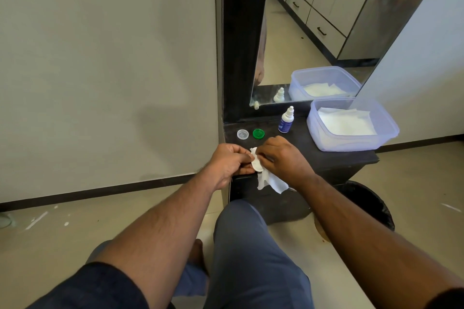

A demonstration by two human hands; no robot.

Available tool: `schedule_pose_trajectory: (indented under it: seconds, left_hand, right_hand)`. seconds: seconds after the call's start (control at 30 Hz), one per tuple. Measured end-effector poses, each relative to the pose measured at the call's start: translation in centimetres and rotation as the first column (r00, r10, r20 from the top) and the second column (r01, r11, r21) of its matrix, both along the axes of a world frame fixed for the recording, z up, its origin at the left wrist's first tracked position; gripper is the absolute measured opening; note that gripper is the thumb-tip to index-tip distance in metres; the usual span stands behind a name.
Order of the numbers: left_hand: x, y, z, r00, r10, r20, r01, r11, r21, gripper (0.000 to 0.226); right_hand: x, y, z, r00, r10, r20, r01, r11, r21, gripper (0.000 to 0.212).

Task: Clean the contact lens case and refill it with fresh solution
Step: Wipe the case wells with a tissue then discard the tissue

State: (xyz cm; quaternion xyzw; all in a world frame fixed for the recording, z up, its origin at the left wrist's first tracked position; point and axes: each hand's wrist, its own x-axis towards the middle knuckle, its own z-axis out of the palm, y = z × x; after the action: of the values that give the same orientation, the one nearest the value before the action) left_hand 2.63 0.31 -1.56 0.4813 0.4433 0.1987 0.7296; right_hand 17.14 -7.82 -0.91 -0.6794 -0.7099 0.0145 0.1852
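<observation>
Wiping is under way: left hand (229, 162) pinches the case (256, 165), right hand (283, 155) rubs it with a tissue (272, 182). Beyond the hands wait caps (258, 133) and bottle (286, 120); refilling needs a level case.

Two caps (250, 134) left of bottle (286, 120), tub (351, 142) right

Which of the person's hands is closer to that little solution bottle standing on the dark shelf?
The right hand. It sits just in front of the solution bottle, wiping the lens case with a tissue. The left hand holds the case further left.
</observation>
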Motion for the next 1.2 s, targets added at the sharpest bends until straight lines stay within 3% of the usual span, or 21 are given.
schedule_pose_trajectory:
  seconds: [0.1, 0.23, 0.37, 0.5, 0.57, 0.7, 0.87, 1.03, 1.1, 1.2]
  left_hand:
    - [0.0, 0.0, 0.2, 1.0, 0.002, -0.011, -0.002, 1.0, 0.003, 0.002]
    - [0.1, 0.0, 0.1, 1.0, -0.002, -0.018, 0.003, 1.0, 0.016, 0.002]
    - [0.2, -0.1, 0.1, 1.0, -0.001, -0.025, 0.002, 1.0, 0.024, 0.003]
    - [0.0, -0.1, 0.1, 1.0, -0.016, -0.009, 0.016, 1.0, 0.024, 0.005]
    - [0.1, -0.1, 0.1, 1.0, -0.015, -0.015, 0.016, 0.999, 0.033, 0.005]
    - [0.2, -0.2, 0.0, 0.999, -0.015, -0.031, 0.017, 0.998, 0.052, 0.004]
    - [0.3, -0.4, 0.2, 1.0, -0.013, -0.02, 0.014, 0.998, 0.062, 0.01]
    - [0.4, -0.5, 0.1, 0.999, -0.009, -0.042, 0.012, 0.997, 0.072, 0.006]
    - [0.3, -0.5, 0.2, 0.999, -0.006, -0.039, 0.009, 0.998, 0.068, 0.006]
    - [0.2, -0.4, 0.1, 0.999, -0.008, -0.039, 0.011, 0.998, 0.07, 0.005]
  right_hand:
    - [0.2, 0.0, 0.0, 0.997, -0.078, -0.007, 0.078, 0.997, 0.005, 0.022]
    - [-0.3, -0.1, 0.0, 1.0, -0.015, -0.009, 0.015, 1.0, 0.014, 0.019]
    - [-0.7, 0.1, -0.1, 0.99, -0.115, -0.086, 0.119, 0.991, 0.053, 0.017]
    - [-1.3, 0.1, 0.0, 0.995, -0.081, -0.066, 0.084, 0.995, 0.052, 0.016]
    - [-1.0, 0.1, -0.1, 0.969, -0.162, -0.186, 0.172, 0.984, 0.035, 0.015]
    - [-1.2, 0.2, -0.2, 0.815, -0.293, -0.501, 0.319, 0.947, -0.034, 0.007]
    - [-1.2, 1.3, 0.7, 0.815, -0.249, -0.523, 0.195, 0.968, -0.157, 0.009]
    - [0.0, 1.9, 0.8, 0.749, -0.353, -0.56, 0.265, 0.935, -0.235, 0.014]
    - [0.2, 2.0, 1.1, 0.785, -0.337, -0.519, 0.23, 0.938, -0.26, 0.015]
    - [0.1, 2.2, 2.2, 0.909, -0.16, -0.385, 0.057, 0.962, -0.267, 0.016]
